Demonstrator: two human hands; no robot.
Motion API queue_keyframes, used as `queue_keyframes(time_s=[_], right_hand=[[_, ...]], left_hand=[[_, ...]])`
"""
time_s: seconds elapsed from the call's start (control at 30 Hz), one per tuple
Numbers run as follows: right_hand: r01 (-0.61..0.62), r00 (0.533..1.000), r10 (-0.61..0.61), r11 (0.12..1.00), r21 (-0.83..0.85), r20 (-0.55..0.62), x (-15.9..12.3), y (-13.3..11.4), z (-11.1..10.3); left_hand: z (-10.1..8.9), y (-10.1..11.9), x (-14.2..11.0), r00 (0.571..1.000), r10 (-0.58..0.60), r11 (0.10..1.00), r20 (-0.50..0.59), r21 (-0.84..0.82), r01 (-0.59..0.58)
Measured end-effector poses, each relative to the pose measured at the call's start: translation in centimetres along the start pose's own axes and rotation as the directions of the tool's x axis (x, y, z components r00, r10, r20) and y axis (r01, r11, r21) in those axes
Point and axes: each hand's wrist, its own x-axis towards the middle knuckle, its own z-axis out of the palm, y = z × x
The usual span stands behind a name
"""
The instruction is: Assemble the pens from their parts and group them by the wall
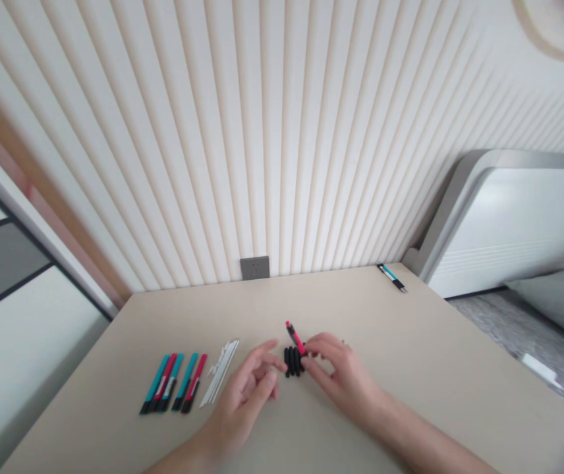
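Observation:
Between the thumb and fingers of my right hand (334,362) is a pink pen barrel with a black clip (296,337), tilted with its pink end up and away from me. Just under it, several short black cylindrical pieces (292,361) lie side by side on the table. My left hand (252,388) is to the left of these pieces, palm turned inward, fingers apart and nothing in them. Its index fingertip comes close to the leftmost black piece; whether they touch I cannot tell. The lower end of the pink barrel is hidden by my right fingers.
Left of my left hand lie thin white pen refills (220,374) with small white pieces. Further left is a row of blue and pink pen barrels (173,383) with black ends. Pens (391,277) lie at the back right. A dark wall socket (255,267) sits behind the table (341,303).

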Motion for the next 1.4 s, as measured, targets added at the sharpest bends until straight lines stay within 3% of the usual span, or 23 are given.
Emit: queue_keyframes(time_s=[0.1, 0.17, 0.27, 0.43, 0.7, 1.0, 1.4], right_hand=[[-0.162, 0.962, 0.107, 0.964, -0.212, -0.251, 1.5, 4.2, -3.6], [-0.355, 0.906, 0.210, 0.850, -0.390, -0.368, 2.1, 7.7, -6.4], [-0.602, 0.798, 0.429, 0.530, -0.597, -0.423, 2.3, 12.3, -10.0], [-0.694, 0.710, 0.501, 0.378, -0.613, -0.496, 2.0, 16.1, -12.7], [-0.741, 0.648, 0.570, 0.321, -0.589, -0.505, 2.1, 18.3, -13.2], [-0.788, 0.593, 0.622, 0.315, -0.530, -0.512, -0.2, 18.1, -13.6], [-0.828, 0.543, 0.609, 0.276, -0.487, -0.578, 1.0, 19.3, -13.9]], left_hand=[[-0.2, 0.2, 0.2, 0.989, -0.090, 0.984, 0.113, 0.165, 0.071], [-0.1, 0.1, 0.2, 0.979, -0.107, 0.967, 0.171, 0.248, 0.063], [0.0, -0.1, 0.1, 0.970, -0.108, 0.941, 0.218, 0.337, 0.029], [0.1, -0.5, 0.0, 0.965, -0.119, 0.911, 0.233, 0.413, 0.013], [-0.2, -1.2, 0.3, 0.959, -0.057, 0.879, 0.277, 0.470, -0.083], [0.1, -0.1, 0.4, 0.948, -0.102, 0.848, 0.301, 0.524, -0.076], [0.2, -0.1, 0.0, 0.954, -0.086, 0.831, 0.287, 0.548, -0.090]])
